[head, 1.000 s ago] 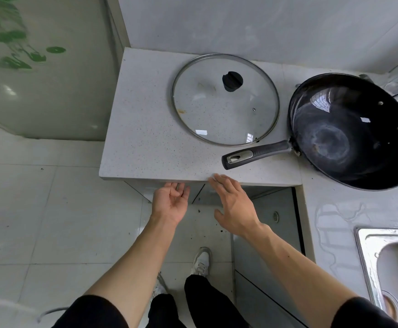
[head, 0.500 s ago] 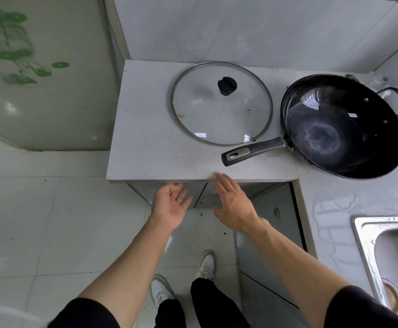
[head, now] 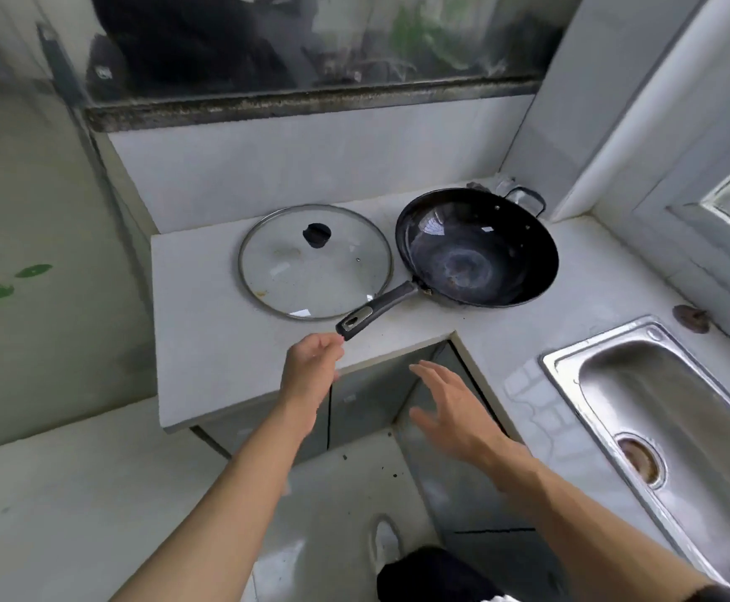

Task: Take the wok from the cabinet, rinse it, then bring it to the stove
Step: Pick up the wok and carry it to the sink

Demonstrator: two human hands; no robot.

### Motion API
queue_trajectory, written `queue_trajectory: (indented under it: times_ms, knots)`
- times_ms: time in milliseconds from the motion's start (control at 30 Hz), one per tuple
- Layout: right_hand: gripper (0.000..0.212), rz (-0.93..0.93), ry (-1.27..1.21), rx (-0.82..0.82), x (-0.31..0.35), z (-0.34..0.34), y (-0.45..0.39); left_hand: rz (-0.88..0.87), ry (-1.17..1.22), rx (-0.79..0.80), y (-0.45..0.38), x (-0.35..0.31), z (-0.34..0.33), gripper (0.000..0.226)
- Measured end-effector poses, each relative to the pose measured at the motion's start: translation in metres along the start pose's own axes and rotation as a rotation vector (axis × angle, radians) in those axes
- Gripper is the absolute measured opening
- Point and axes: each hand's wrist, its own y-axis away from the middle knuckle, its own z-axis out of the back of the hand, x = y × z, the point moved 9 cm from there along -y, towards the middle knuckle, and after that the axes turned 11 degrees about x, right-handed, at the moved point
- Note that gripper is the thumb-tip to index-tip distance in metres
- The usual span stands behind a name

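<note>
Left hand (head: 311, 362) reaches near wok handle (head: 376, 308), right hand (head: 450, 406) splayed open

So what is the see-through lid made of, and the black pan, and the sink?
The lid looks like clear glass with a thin metal rim: the counter shows through it. Its knob is dark, probably plastic. The wok looks like dark metal, smooth and a bit shiny, with light reflecting inside; which metal is unclear. The sink looks like stainless steel, silvery and brushed.

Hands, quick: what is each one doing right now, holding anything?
Left hand: open, holding nothing, fingertips close to the wok handle.
Right hand: open, fingers spread, holding nothing.
</note>
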Motion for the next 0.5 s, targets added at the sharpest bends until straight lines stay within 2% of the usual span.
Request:
queue_trajectory:
  times_ms: [100,200,500]
  knots:
    - [0.063,-0.026,-0.056,-0.092,-0.013,0.033,0.017,-0.053,-0.197,0.073,-0.001,-0.033,-0.035,0.024]
    - [0.06,-0.006,-0.069,-0.15,-0.025,0.062,0.017,-0.109,-0.331,0.113,-0.008,-0.06,-0.059,0.022]
    - [0.056,0.089,-0.184,-0.285,-0.093,0.148,-0.056,-0.177,-0.686,0.035,-0.072,-0.105,-0.108,0.018]
